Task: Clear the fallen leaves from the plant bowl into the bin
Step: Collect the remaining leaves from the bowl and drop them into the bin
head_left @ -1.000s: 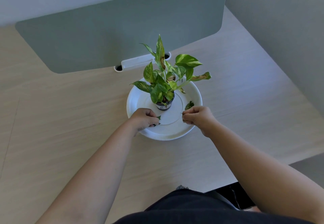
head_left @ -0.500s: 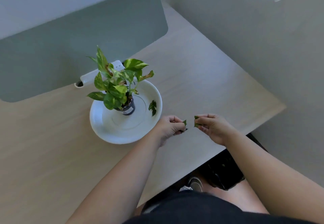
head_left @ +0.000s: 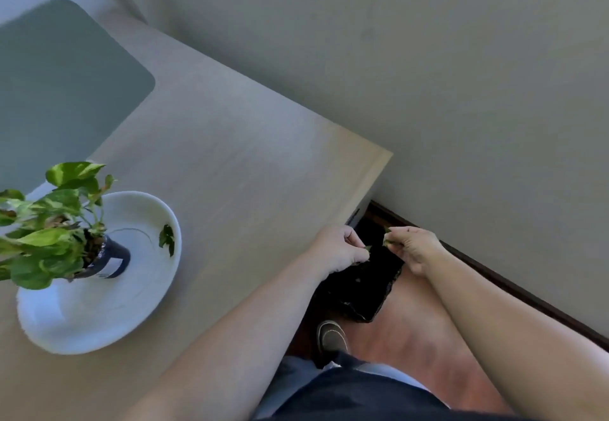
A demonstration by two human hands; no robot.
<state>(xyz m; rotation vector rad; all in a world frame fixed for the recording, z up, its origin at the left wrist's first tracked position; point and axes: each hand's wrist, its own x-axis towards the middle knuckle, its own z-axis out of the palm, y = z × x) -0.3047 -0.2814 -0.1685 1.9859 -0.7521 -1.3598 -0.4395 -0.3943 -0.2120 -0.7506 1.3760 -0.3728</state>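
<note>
- Left hand (head_left: pixel 341 249) and right hand (head_left: pixel 410 246) each pinch a leaf scrap above the black bin (head_left: pixel 359 288) beside the desk (head_left: pixel 247 173).
- One fallen leaf (head_left: pixel 166 239) lies in the white bowl (head_left: pixel 99 328), apparently the last to collect.

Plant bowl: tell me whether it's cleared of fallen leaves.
Not cleared. One loose leaf lies in the white plant bowl beside the potted plant, away from both hands.
</note>
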